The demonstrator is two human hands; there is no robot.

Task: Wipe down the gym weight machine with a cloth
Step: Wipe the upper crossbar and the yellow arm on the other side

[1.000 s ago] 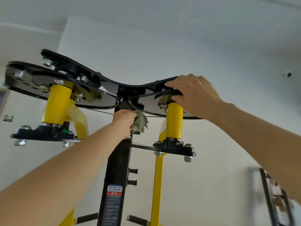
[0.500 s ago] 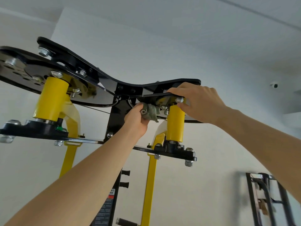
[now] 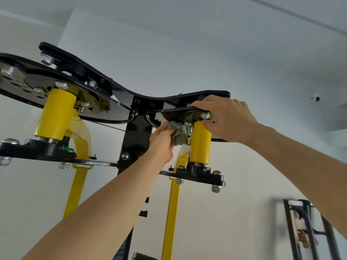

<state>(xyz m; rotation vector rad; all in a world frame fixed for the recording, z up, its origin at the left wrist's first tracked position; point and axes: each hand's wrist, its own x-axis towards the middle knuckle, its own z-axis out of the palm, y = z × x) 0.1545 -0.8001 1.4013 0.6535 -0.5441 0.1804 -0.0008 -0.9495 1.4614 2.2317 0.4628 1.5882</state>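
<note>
I look up at the top of a black and yellow weight machine point(image 3: 135, 136). My left hand point(image 3: 161, 141) grips a crumpled grey-green cloth point(image 3: 178, 133) and presses it against the underside of the right black plate point(image 3: 216, 94), beside the right yellow cylinder point(image 3: 201, 145). My right hand point(image 3: 225, 119) holds the edge of that plate, fingers curled over the top and thumb below near a bolt point(image 3: 204, 115).
A second yellow cylinder point(image 3: 54, 113) and black pulley plates point(image 3: 22, 81) hang at the left. Yellow uprights point(image 3: 170, 212) run down. A dark metal rack point(image 3: 304, 231) stands at the lower right by the white wall. A small camera point(image 3: 315, 98) sits near the ceiling.
My left hand rose with the cloth from the black centre post to the underside of the right plate. My right hand stayed on the plate's edge.
</note>
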